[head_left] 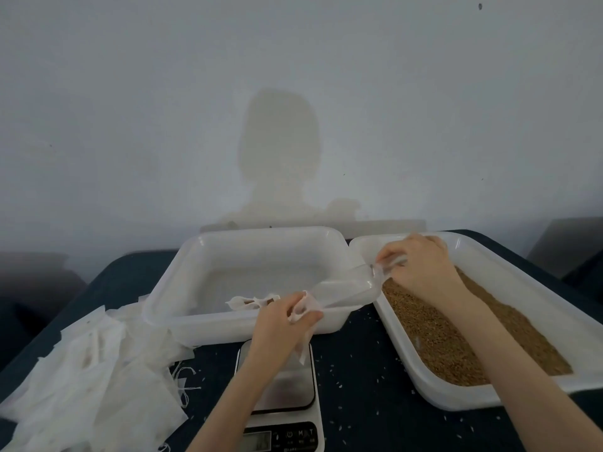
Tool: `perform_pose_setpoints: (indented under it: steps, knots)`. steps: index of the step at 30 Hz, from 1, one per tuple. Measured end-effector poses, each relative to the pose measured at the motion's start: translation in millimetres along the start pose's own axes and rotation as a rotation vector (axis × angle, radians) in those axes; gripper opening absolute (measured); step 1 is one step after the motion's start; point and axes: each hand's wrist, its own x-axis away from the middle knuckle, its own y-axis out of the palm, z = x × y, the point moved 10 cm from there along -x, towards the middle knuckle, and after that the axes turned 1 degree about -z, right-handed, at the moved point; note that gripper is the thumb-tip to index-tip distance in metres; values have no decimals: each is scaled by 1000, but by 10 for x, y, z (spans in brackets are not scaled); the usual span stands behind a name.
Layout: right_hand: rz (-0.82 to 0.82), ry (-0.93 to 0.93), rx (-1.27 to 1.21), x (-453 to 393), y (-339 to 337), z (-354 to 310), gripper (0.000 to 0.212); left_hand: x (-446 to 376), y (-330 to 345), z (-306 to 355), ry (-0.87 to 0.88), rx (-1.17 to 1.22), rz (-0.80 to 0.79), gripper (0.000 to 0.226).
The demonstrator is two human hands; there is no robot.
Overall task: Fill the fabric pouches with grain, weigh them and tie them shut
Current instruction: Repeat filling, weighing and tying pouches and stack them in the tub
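Head view: the left hand (287,324) pinches an empty pouch (305,313) open above the scale (282,383). The right hand (421,265) grips a clear scoop (346,290) by the grain tray (463,327). If the pouch mouth flops shut, grain may spill onto the table.

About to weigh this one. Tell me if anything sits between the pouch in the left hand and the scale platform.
Nothing visible does. The left hand pinches the pouch open just above the scale, whose steel platform is bare. The right hand holds the clear scoop at the pouch's mouth, off to the side.
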Motion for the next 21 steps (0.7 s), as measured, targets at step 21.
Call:
perform_pose_setpoints:
  steps: [21]
  knots:
    - [-321,607,-182,817,645,1680,9,137,111,-667,-9,-316,-96,24]
